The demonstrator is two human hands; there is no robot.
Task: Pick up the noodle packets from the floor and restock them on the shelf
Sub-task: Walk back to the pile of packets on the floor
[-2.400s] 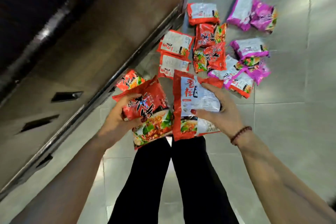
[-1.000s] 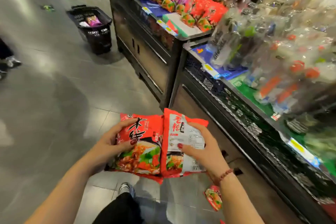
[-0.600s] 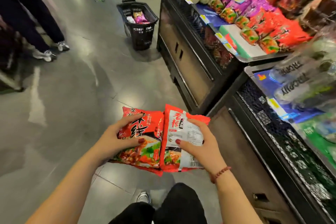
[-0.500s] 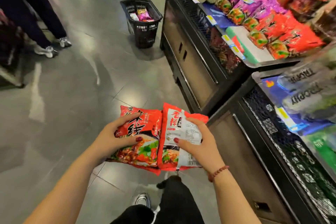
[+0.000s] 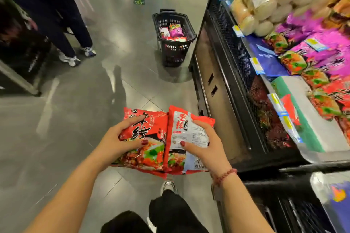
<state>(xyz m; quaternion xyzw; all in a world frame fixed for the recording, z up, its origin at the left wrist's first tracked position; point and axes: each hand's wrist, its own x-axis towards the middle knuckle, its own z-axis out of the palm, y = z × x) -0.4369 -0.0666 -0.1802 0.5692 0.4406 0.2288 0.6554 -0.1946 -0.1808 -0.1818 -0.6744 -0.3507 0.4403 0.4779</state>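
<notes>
Gripping noodle packets (image 5: 151,117) in our left hand (image 5: 117,140) and right hand (image 5: 206,149), we might drop a slick one reaching the shelf (image 5: 322,138) at right.

We see a red plastic noodle packet lettered in black (image 5: 151,130), a red plastic noodle packet with a white panel (image 5: 180,128), grey floor tiles (image 5: 75,119), a black lattice plastic basket (image 5: 174,53) and magenta shelf packets (image 5: 322,47).
</notes>
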